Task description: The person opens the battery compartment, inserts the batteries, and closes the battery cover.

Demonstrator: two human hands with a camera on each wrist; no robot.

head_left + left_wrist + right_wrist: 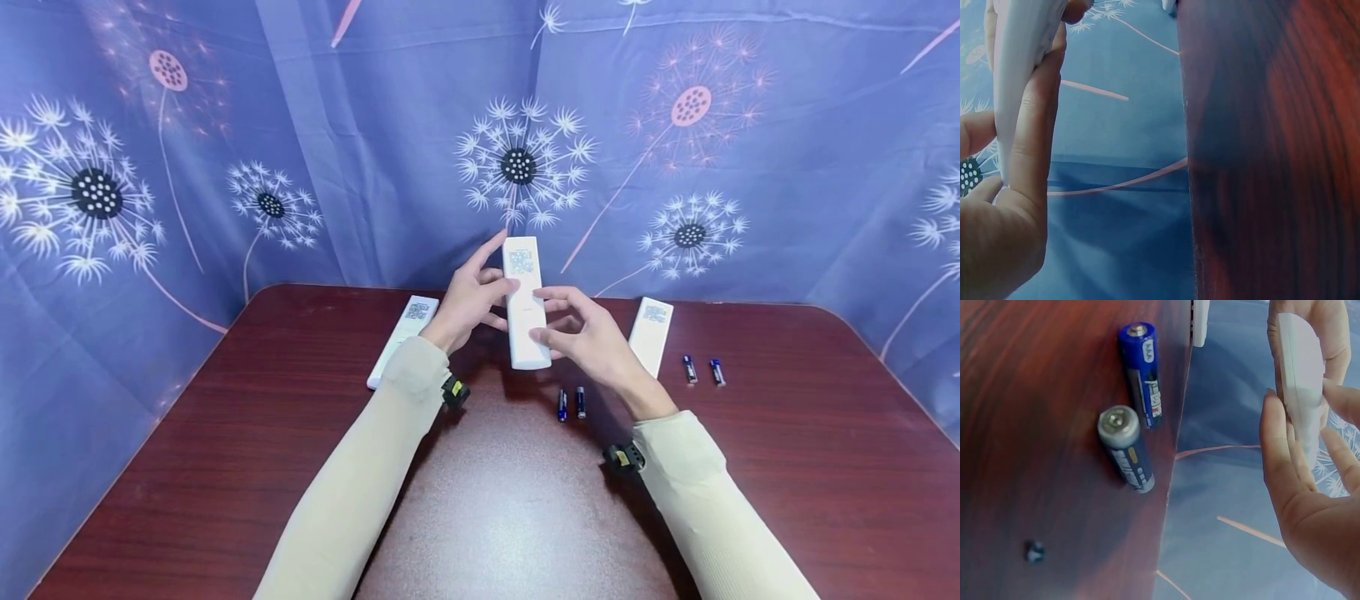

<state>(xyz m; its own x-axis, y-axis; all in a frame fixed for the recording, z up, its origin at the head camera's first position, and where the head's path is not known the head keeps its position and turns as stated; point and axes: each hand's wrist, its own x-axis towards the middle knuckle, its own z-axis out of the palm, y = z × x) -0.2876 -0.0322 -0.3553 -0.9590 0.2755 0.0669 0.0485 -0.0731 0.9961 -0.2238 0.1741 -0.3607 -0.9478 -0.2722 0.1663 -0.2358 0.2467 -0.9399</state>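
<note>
Above the table, both hands hold a white remote control (522,293) upright, the face with a printed code turned to the head camera. My left hand (467,304) pinches its left side, with the thumb on the near face and the index finger stretched up along the edge. On the lower right side, my right hand (592,337) pinches it between thumb and fingers. The right wrist view shows the remote's side edge (1300,378). Below it, a blue AAA battery (1141,375) and a dark blue, silver-ended battery (1127,450) lie on the table.
Two similar white remotes lie on the table, one at left (401,342) and one at right (651,333), partly behind my right hand. Farther right are two more batteries (690,369). A small dark object (1035,551) is unclear. A blue dandelion-print curtain (375,167) hangs behind.
</note>
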